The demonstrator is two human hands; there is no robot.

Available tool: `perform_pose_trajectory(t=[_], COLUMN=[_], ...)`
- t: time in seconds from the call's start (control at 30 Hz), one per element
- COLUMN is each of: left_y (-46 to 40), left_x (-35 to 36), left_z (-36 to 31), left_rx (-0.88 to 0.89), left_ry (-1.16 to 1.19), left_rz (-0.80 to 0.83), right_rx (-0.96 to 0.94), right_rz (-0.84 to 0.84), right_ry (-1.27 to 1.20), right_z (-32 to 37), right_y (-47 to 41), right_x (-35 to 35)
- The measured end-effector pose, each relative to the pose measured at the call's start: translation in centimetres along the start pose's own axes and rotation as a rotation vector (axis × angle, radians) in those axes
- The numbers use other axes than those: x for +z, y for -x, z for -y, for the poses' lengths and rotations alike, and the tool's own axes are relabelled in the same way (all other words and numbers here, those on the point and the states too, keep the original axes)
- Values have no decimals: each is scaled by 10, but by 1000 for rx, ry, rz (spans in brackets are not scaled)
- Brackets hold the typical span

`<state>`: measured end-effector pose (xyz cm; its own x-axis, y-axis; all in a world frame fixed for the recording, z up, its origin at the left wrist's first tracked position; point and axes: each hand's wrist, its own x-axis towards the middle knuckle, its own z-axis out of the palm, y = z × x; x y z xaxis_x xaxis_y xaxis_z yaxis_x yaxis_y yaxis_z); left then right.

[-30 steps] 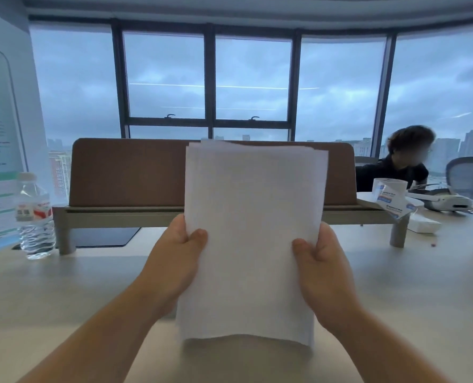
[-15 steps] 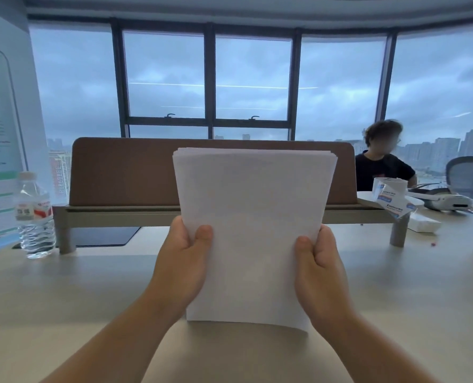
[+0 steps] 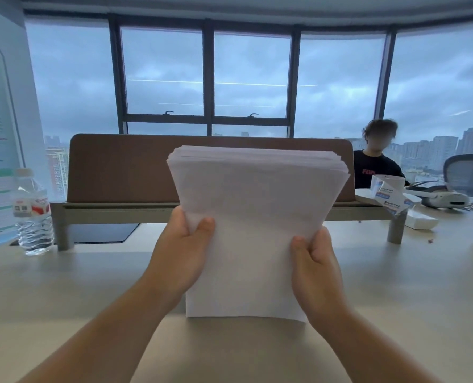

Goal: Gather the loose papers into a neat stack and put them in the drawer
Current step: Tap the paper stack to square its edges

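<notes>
Over the middle of the desk (image 3: 64, 294), both hands hold a stack of papers (image 3: 252, 217) upright, bottom edge on or just above the desktop, likely to square the sheets. Left hand (image 3: 183, 252) pinches the left edge, thumb in front, fingers behind; right hand (image 3: 315, 269) does the same on the right edge. Top edges fan slightly, not yet flush. Bare desk lies to both sides and toward the person; a brown divider (image 3: 119, 167) stands behind, a water bottle (image 3: 32, 214) far left. No drawer in view.
</notes>
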<state>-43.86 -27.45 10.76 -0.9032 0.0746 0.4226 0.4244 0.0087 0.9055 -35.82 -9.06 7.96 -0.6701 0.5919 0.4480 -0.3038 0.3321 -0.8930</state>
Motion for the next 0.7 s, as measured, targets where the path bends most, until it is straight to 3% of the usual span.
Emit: perform_pose_trajectory(t=[0.2, 0.4, 0.53, 0.6, 0.7], left_y=[-4, 2, -1, -2, -3], left_x=[-1, -2, -10, -11, -9], left_z=[-15, 2, 3, -1, -3], left_rx=[124, 22, 115, 156, 75], left_ry=[1, -30, -122, -59, 113], left_rz=[32, 55, 56, 52, -22], right_rx=[-16, 90, 102, 108, 126], right_rz=[-47, 44, 20, 43, 121], right_ry=[-50, 28, 47, 40, 18], right_z=[11, -3, -4, -3, -3], right_y=[-9, -4, -6, -9, -14], right_x=[-5, -2, -2, -4, -8])
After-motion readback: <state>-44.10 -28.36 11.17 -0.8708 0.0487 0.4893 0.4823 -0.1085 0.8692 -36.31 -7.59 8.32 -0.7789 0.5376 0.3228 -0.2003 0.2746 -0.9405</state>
